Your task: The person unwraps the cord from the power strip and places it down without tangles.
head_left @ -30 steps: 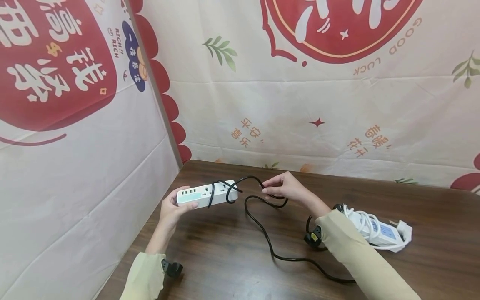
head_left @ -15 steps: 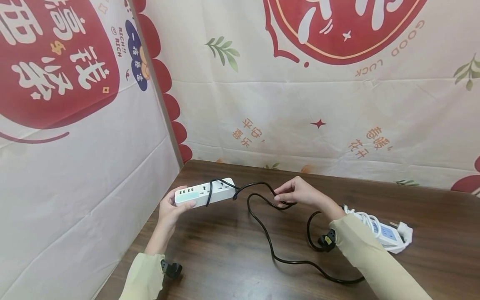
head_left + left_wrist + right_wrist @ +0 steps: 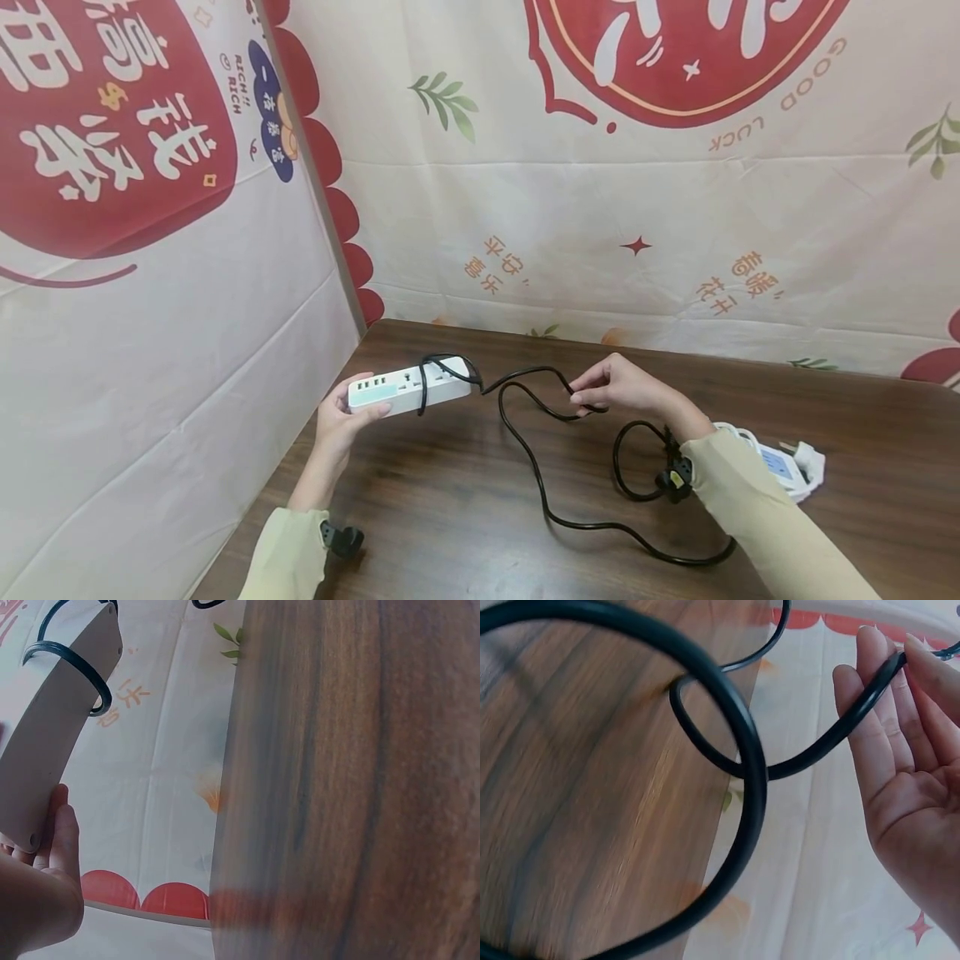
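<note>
A white power strip (image 3: pixel 393 400) with USB ports and sockets is held above the table at its left end by my left hand (image 3: pixel 341 412). Its black cord (image 3: pixel 525 372) loops around the strip's right half. In the left wrist view the plain underside of the power strip (image 3: pixel 52 727) faces the camera, the cord crossing it near the top. My right hand (image 3: pixel 626 387) pinches the cord between thumb and fingertips, to the right of the strip. From there the cord winds across the table to a black plug (image 3: pixel 675 477) by the right cuff.
A second white power strip (image 3: pixel 780 467), wrapped in its own white cord, lies at the right, partly behind the right sleeve. Printed cloth walls (image 3: pixel 525 208) stand behind and to the left of the brown wooden table (image 3: pixel 450 517).
My right hand has moved right, drawing the cord along. The loop around the strip's right end has come away, leaving fewer turns. My left hand holds the strip nearly still.
</note>
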`<action>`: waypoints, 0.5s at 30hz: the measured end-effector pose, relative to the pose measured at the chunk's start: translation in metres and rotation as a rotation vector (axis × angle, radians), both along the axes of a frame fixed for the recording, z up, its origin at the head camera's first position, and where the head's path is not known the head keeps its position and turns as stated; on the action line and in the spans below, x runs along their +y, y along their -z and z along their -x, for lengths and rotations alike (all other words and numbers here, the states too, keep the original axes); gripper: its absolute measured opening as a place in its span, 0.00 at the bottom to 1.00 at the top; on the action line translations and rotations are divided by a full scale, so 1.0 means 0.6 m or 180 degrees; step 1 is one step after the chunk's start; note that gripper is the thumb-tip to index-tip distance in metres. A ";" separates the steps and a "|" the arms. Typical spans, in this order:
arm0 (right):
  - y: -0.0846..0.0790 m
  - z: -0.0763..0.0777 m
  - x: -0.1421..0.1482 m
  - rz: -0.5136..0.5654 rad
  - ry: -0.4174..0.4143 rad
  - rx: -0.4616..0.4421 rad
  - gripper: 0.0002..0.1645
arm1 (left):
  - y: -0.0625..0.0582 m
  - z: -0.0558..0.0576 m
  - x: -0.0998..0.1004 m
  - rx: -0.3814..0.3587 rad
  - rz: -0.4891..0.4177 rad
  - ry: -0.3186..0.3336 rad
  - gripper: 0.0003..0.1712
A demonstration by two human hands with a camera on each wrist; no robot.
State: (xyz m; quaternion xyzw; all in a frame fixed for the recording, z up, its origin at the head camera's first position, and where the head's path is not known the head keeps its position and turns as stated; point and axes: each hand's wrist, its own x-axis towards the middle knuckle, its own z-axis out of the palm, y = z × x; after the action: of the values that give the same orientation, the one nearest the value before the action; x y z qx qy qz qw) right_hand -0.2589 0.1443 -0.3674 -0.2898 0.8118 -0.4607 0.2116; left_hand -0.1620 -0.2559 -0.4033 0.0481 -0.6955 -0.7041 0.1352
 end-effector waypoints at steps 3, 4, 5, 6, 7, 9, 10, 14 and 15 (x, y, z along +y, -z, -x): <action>0.003 0.005 0.012 -0.0009 0.0066 0.0044 0.21 | 0.002 -0.001 0.000 -0.0006 0.0009 0.0002 0.33; 0.004 0.007 0.015 0.0010 0.0077 0.0055 0.21 | 0.002 -0.001 0.000 -0.0004 0.0010 0.0008 0.33; 0.004 0.008 0.019 0.0041 0.0085 0.0058 0.22 | 0.003 -0.001 0.000 -0.0001 0.0006 0.0014 0.33; 0.005 0.009 0.022 0.0063 0.0111 0.0056 0.22 | 0.003 -0.001 0.000 -0.0002 0.0011 0.0020 0.33; 0.006 0.011 0.025 0.0086 0.0131 0.0056 0.22 | 0.004 -0.001 0.000 -0.0003 0.0018 0.0030 0.33; 0.006 0.012 0.029 0.0134 0.0181 0.0007 0.23 | 0.004 -0.001 0.000 -0.0010 0.0048 0.0048 0.33; 0.006 0.012 0.031 0.0159 0.0204 -0.0016 0.23 | 0.004 -0.001 0.001 -0.0012 0.0061 0.0055 0.33; 0.001 0.012 0.034 0.0231 0.0358 -0.0135 0.24 | 0.004 -0.002 0.002 -0.0024 0.0088 0.0063 0.33; -0.001 0.012 0.035 0.0266 0.0403 -0.0171 0.24 | 0.005 -0.001 0.002 -0.0018 0.0083 0.0064 0.33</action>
State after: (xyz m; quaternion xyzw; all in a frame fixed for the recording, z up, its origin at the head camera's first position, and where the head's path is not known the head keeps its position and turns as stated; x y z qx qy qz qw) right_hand -0.2662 0.1652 -0.3666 -0.2339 0.8026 -0.5143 0.1915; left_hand -0.1611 -0.2546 -0.4060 0.0413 -0.7055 -0.6961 0.1267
